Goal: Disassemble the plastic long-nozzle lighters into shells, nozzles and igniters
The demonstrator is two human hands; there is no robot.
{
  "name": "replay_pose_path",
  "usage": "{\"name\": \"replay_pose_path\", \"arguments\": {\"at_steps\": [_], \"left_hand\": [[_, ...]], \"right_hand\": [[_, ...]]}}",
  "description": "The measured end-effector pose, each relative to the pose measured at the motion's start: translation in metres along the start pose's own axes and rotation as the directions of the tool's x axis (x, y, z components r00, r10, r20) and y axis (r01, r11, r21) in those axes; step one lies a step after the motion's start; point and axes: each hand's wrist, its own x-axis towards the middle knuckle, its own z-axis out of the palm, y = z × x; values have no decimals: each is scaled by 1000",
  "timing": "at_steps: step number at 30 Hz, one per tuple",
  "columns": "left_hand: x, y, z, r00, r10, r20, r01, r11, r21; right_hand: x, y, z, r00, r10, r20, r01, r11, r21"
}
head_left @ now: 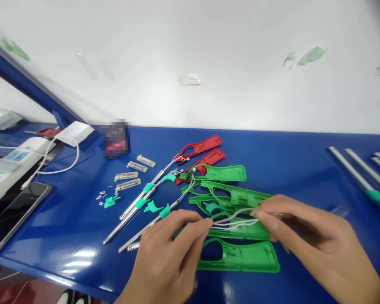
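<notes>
Thin white wires (232,223) stretch between my two hands above several green plastic handle shells (256,257). My left hand (174,249) pinches the wires at their left end, beside a metal rod (145,232) with a teal clip. The fingertips of my right hand (307,236) are closed on the wires' other end, over the right side of the green shells. Two red handle shells (209,145) lie behind the green ones. More metal rods (129,223) with teal clips lie to the left, wired toward the shells.
Several clear plastic pieces (128,184) and small teal and pink parts lie left of the rods. A phone (22,215), a power strip (22,156) and a white box (74,133) are at the far left. Metal rods (351,169) lie at the right. A white wall stands behind.
</notes>
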Motion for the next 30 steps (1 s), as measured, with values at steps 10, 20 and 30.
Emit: {"name": "replay_pose_path", "arguments": {"at_steps": [10, 20, 30], "left_hand": [[0, 4, 1, 1000, 15, -13, -14, 1000, 13], [6, 7, 6, 999, 14, -50, -16, 999, -47], [8, 11, 7, 997, -4, -83, 1, 999, -42]], "right_hand": [[1, 2, 2, 999, 30, -23, -31, 999, -37], [0, 5, 4, 997, 45, -62, -47, 998, -39], [-1, 5, 4, 999, 5, -55, -9, 997, -73]]}}
